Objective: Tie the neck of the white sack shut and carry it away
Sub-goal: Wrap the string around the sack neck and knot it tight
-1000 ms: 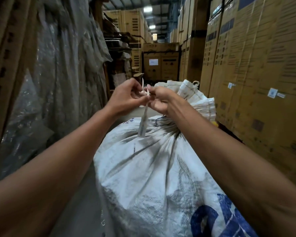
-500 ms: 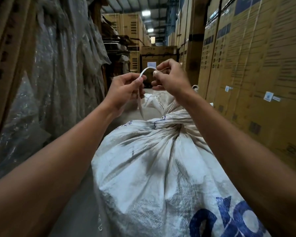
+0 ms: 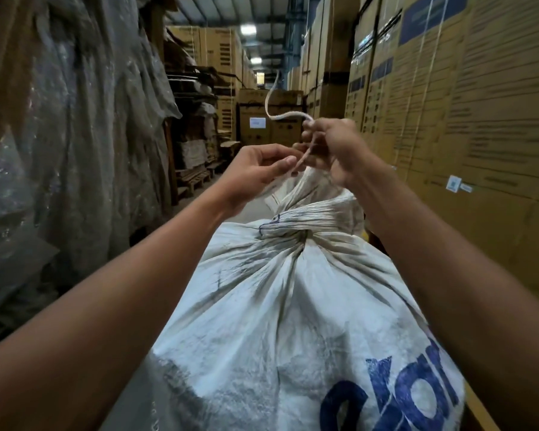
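A full white woven sack (image 3: 280, 312) with blue lettering stands right in front of me. Its neck (image 3: 308, 216) is gathered and twisted into a bunch. A thin white string (image 3: 273, 112) rises from the neck and its free end curls up in the air. My right hand (image 3: 333, 150) is closed around the string above the neck. To its left, my left hand (image 3: 259, 171) pinches the lower stretch of the same string between thumb and fingertips. How the string sits around the neck is hidden behind my hands.
I stand in a narrow warehouse aisle. Tall stacks of cardboard boxes (image 3: 448, 104) wall the right side. Grey plastic sheeting (image 3: 84, 119) hangs over goods on the left. Wooden pallets (image 3: 196, 175) and more boxes (image 3: 271, 129) lie ahead down the aisle.
Both hands dropped lower and closer to the sack's neck. The short arch of string between them is gone; my right hand now grips it and the loose end whips upward.
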### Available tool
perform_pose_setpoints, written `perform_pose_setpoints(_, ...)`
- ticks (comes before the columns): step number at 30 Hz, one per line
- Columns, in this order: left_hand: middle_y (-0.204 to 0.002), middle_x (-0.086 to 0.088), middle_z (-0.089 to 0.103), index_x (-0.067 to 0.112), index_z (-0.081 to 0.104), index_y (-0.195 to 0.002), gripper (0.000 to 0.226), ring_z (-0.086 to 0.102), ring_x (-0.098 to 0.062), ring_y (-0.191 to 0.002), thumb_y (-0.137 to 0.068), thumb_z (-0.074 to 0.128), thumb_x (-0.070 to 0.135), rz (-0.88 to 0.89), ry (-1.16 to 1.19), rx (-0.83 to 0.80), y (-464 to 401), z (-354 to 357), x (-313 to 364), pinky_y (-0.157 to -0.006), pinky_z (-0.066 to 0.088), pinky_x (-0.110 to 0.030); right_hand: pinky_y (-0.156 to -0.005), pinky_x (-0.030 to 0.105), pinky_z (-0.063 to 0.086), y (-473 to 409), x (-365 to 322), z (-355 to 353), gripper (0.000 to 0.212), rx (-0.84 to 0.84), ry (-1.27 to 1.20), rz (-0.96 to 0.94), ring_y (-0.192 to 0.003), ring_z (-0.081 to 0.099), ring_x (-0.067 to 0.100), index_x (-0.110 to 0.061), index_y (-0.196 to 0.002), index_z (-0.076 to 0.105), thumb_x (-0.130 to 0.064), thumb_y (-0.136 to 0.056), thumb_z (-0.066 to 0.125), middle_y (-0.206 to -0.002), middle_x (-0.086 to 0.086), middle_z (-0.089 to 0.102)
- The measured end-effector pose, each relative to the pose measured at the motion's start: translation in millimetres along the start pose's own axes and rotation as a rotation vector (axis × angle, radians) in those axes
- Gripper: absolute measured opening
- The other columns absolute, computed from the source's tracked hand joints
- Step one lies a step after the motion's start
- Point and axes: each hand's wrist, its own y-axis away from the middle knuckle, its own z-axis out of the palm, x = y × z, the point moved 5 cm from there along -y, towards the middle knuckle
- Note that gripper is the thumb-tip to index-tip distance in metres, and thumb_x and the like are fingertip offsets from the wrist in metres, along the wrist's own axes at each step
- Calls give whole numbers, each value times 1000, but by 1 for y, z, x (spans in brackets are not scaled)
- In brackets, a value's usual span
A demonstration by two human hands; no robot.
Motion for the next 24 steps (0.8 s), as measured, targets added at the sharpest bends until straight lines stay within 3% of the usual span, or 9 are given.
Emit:
perform_pose_setpoints(3, -112, -3, 81, 16, 81, -117, 17, 72, -13, -106, -101, 75, 20, 22, -88, 151, -4, -7, -8, -95, 57, -31, -56, 34, 60, -8, -12, -29, 19, 173, 10, -62, -53, 67, 15, -6, -96, 66, -11, -106, 50, -71, 4, 64)
perform_pose_setpoints(6, -106, 3, 78, 20, 79, -110, 17, 71, -10, -99, -96, 81, 29, -29, -239, 365, -3, -23, -21, -93, 59, -34, -46, 25, 51, -18, -9, -76, 20, 377, 115, -68, -47, 56, 8, -9, -103, 65, -12, -107, 47, -74, 1, 59)
perform_pose_setpoints(10, -111, 0, 71, 19, 69, -111, 61, 69, -20, -104, -74, 91, 61, -340, -466, 216, 14, -23, -58, -95, 60, -44, -37, 18, 33, -30, 26, -143, 24, 521, 71, 132, -35, 39, 2, -9, -95, 57, -4, -105, 36, -74, 0, 47)
perform_pose_setpoints(13, -132, 2, 62, 18, 56, -142, 95, 61, -19, -116, -68, 94, 64, -462, -598, -10, 27, -6, -79, -105, 51, -35, -30, 15, 27, -35, 67, -174, 32, 515, 59, 317, -24, 32, 2, -8, -86, 54, -3, -106, 31, -75, 1, 43)
perform_pose_setpoints(16, -128, 5, 58, 16, 46, -153, 100, 55, -14, -119, -73, 99, 43, -477, -592, -66, 23, 12, -94, -101, 41, -23, -28, 14, 24, -30, 100, -184, 37, 497, 115, 436, -25, 31, 4, -3, -89, 54, -1, -109, 24, -74, 3, 39)
perform_pose_setpoints(19, -135, 1, 61, 15, 19, -165, 134, 58, -22, -130, -64, 103, 44, -493, -523, -1, 10, 20, -113, -112, 46, -32, -30, 11, 24, -22, 129, -182, 35, 465, 124, 527, -45, 31, 5, -2, -84, 44, 2, -107, 19, -76, 5, 40)
perform_pose_setpoints(21, -142, -4, 62, 25, 1, -167, 155, 60, -27, -130, -52, 101, 56, -474, -459, 25, 6, 28, -123, -117, 47, -42, -29, 11, 27, -19, 147, -175, 37, 417, 119, 584, -35, 32, 3, -4, -82, 45, 5, -106, 18, -74, 5, 41)
perform_pose_setpoints(24, -135, -4, 65, 26, 14, -162, 148, 64, -28, -122, -39, 86, 68, -455, -453, 93, 1, 32, -137, -111, 52, -46, -36, 20, 41, -28, 178, -164, 37, 359, 125, 591, -36, 40, 7, -5, -92, 58, 8, -102, 25, -70, 4, 50)
